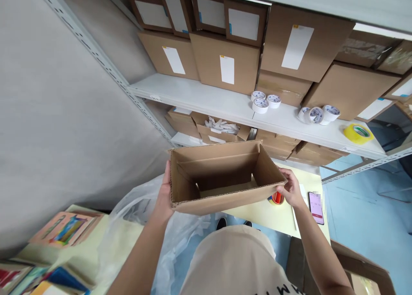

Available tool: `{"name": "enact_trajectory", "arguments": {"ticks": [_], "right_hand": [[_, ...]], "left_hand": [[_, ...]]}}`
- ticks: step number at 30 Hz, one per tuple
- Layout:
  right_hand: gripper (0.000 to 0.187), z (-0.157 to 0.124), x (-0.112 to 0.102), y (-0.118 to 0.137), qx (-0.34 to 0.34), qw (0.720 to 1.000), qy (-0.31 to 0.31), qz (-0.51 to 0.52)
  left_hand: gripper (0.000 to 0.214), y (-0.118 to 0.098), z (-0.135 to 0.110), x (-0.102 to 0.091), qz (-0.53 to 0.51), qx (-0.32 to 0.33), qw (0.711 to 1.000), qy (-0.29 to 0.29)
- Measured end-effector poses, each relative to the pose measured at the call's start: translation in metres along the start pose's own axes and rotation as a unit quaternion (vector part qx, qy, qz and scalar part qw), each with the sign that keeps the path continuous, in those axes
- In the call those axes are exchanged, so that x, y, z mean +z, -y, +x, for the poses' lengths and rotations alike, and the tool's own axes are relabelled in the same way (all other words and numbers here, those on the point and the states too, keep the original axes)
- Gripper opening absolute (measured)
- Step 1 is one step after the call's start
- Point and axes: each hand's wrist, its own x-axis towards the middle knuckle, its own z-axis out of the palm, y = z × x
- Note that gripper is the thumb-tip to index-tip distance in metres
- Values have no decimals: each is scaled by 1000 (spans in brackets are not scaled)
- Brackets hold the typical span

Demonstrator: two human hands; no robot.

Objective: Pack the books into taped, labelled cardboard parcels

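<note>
Between my hands I hold a brown cardboard box point(222, 202) above the pale table point(254, 215). Its top is open, and the inside shows bare walls with a gap at the bottom through which the pale surface is seen. My left hand point(165, 196) presses flat along the left end, fingers partly hidden behind it. At the right end, my right hand point(291, 187) grips the corner with the thumb on the near side. Just under that hand lies a roll of tape with a red core point(277, 197).
A shelf point(206, 99) ahead carries cardboard boxes point(225, 63), several white tape rolls point(260, 105) and a yellow tape roll point(358, 133). A phone point(316, 208) lies on the table at right. Books point(66, 228) and a clear plastic bag point(128, 209) are at left; a large carton point(363, 260) stands lower right.
</note>
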Motion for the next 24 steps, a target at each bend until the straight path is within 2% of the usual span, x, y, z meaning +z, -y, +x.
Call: {"name": "enact_trajectory", "arguments": {"ticks": [2, 5, 8, 10, 12, 14, 15, 17, 18, 20, 22, 24], "right_hand": [[54, -1, -1, 3, 1, 1000, 5, -6], [67, -3, 3, 7, 11, 999, 38, -18], [71, -1, 6, 14, 23, 989, 133, -62], [72, 5, 3, 19, 13, 972, 206, -110], [72, 13, -1, 23, -2, 949, 273, -156], [68, 21, -5, 24, -9, 929, 315, -196], [64, 23, -6, 23, -9, 924, 315, -216], [57, 26, -4, 18, -1, 927, 276, -256], [54, 25, 0, 15, 6, 930, 246, -274], [49, 23, 8, 8, 14, 936, 182, -302], [53, 23, 16, 1, 8, 941, 116, -317], [73, 31, 20, -2, -7, 943, 62, -326]], "left_hand": [[87, 0, 3, -1, -24, -7, 1000, 8], [85, 6, 8, -8, -3, -9, 999, 46], [81, 15, 11, -17, 87, -1, 990, 108], [78, 17, 12, -23, 139, 9, 979, 152], [73, 17, 12, -29, 155, 22, 968, 198], [78, 15, 11, -35, 143, 48, 960, 234], [87, 14, 11, -38, 131, 64, 959, 244], [105, 12, 9, -42, 108, 94, 957, 253], [106, 12, 8, -43, 106, 100, 956, 254], [92, 13, 3, -39, 127, 77, 961, 233], [76, 15, -2, -32, 150, 27, 976, 155], [85, 19, -4, -24, 153, -7, 986, 57]]}}
